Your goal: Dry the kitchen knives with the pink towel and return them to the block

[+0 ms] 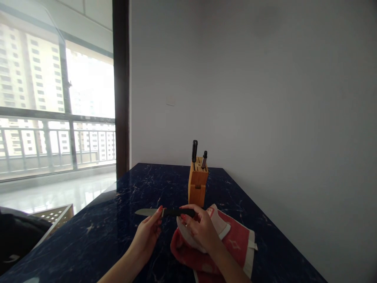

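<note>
A knife (173,212) with a black handle and a short silver blade is held level over the table, its tip pointing left. My left hand (149,232) pinches it at the blade's base, beside the handle. The fingers of my right hand (200,226) are closed round the end of the handle. Beneath my right hand and forearm lies a red and pale pink towel (235,239), folded and crumpled. Just beyond the hands a wooden knife block (196,188) stands upright, with two handled tools, one black (194,151) and one silver and black (204,159), in its top slots.
The dark blue marbled table (141,182) runs back to a grey wall (250,98). On the left, beside the table, are a pale perforated crate (55,220) and a black item (20,236). A dark-framed window (120,90) stands farther left.
</note>
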Tool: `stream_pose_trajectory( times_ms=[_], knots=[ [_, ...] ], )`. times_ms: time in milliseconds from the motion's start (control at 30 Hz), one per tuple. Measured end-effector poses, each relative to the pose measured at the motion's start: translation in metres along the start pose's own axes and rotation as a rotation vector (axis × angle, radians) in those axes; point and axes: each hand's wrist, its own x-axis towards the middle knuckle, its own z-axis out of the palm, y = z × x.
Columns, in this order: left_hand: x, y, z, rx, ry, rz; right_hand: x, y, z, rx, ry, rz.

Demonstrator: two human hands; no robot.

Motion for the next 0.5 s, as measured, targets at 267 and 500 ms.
stream_pose_trajectory(
  times_ms=[267,500],
  knots=[
    [-0.009,-0.005,0.004,0.067,-0.245,-0.133,0.003,-0.016,-0.009,0.269,0.231,0.004],
    [0.001,-0.02,-0.003,0.347,-0.234,0.06,0.012,-0.033,-0.051,0.275,0.596,-0.145]
  ],
)
